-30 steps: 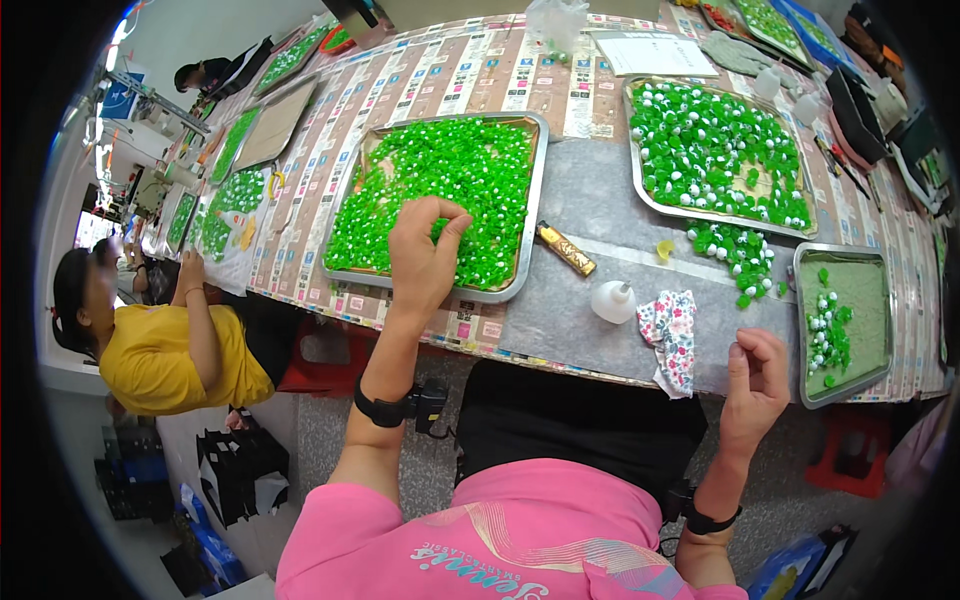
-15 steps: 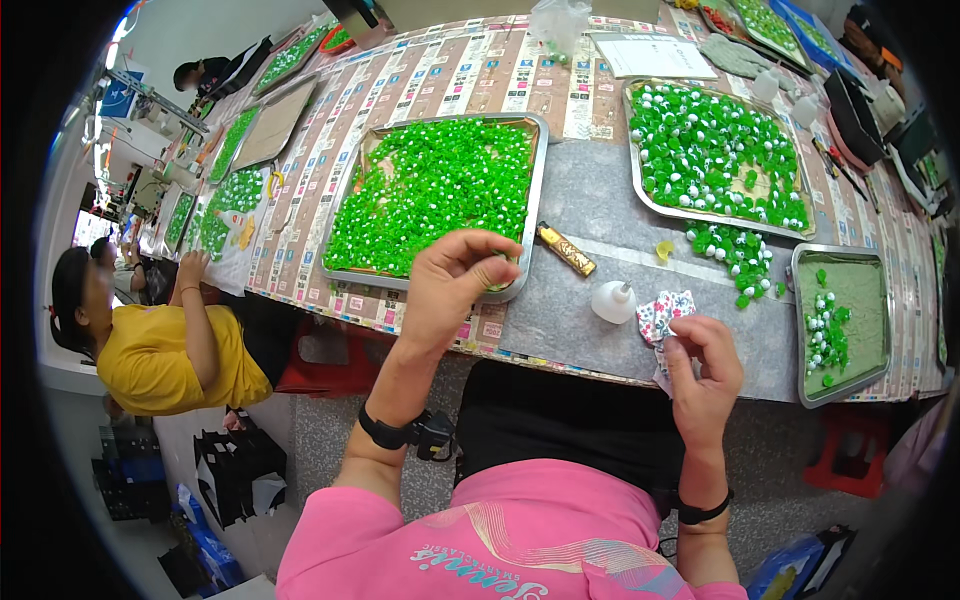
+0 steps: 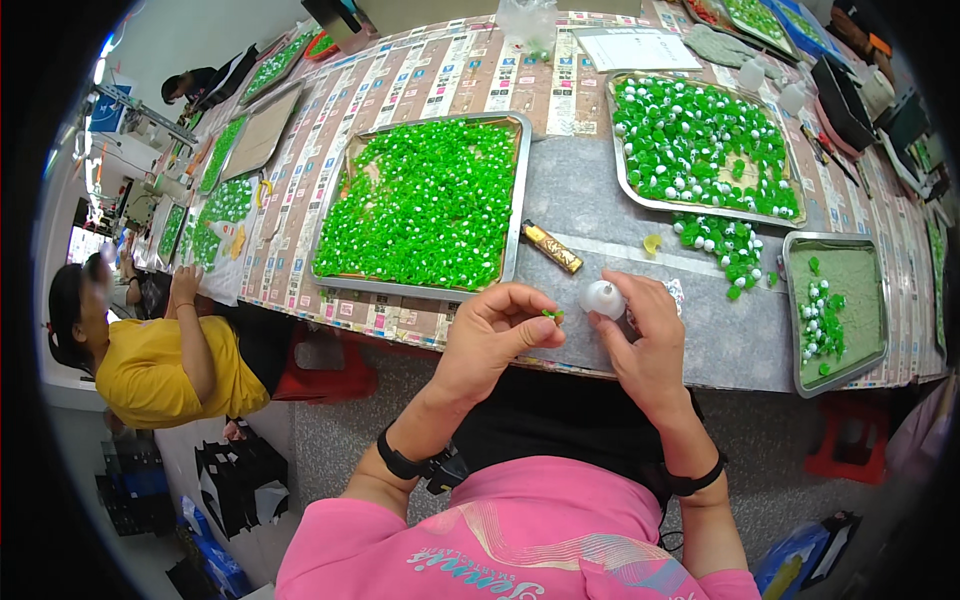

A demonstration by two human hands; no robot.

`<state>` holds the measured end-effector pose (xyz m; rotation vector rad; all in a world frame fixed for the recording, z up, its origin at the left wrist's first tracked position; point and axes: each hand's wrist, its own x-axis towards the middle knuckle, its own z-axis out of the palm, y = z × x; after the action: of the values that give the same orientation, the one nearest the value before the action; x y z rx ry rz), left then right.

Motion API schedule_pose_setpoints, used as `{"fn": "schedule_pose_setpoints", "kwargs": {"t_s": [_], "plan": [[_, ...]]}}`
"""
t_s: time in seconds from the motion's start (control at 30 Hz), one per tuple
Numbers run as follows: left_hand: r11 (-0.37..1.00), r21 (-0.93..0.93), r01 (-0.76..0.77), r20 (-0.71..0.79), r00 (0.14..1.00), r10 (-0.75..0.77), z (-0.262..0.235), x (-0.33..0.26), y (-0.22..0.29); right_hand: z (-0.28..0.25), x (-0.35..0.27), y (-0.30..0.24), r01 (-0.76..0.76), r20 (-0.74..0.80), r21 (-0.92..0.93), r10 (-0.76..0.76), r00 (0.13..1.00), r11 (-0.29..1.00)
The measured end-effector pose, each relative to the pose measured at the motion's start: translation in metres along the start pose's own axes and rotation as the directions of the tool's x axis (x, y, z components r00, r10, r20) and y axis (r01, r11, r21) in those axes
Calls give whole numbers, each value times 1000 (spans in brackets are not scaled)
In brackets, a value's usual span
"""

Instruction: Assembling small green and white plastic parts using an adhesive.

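Observation:
Pinched between the thumb and fingers of my left hand (image 3: 485, 345) is a small green plastic piece (image 3: 553, 315). My right hand (image 3: 652, 345) has its thumb and fingers around a white squeeze bottle (image 3: 600, 299) with a narrow tip, near the table's front edge. Partly hidden behind that hand lies a flowered cloth (image 3: 675, 292). A large metal tray (image 3: 522, 170) full of small green pieces with white spots stands beyond my left hand. Beyond the bottle lies a gold and black lighter-shaped object (image 3: 552, 247).
At the back right, another tray (image 3: 620, 180) holds green pieces with white balls; more lie in a loose pile (image 3: 722, 252) before it. A smaller tray (image 3: 840, 370) stands at the right. A person in a yellow shirt (image 3: 160, 360) sits at the left. Red stools (image 3: 325, 365) stand below.
My left hand has come from the tray's edge toward the bottle with the green piece. My right hand has moved left from the flowered cloth and closed around the bottle.

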<state>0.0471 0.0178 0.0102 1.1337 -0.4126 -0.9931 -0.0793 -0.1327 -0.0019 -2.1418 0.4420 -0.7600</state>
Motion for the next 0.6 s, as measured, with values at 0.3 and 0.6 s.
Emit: {"fn": "schedule_pose_setpoints", "kwargs": {"t_s": [0.3, 0.6], "plan": [[985, 142, 94, -70, 994, -85, 15, -6, -9, -50, -31, -16, -135, 78, 177, 122, 989, 975], [990, 134, 48, -18, 999, -46, 20, -2, -18, -60, -65, -16, -342, -45, 531, 429, 902, 776]]}}
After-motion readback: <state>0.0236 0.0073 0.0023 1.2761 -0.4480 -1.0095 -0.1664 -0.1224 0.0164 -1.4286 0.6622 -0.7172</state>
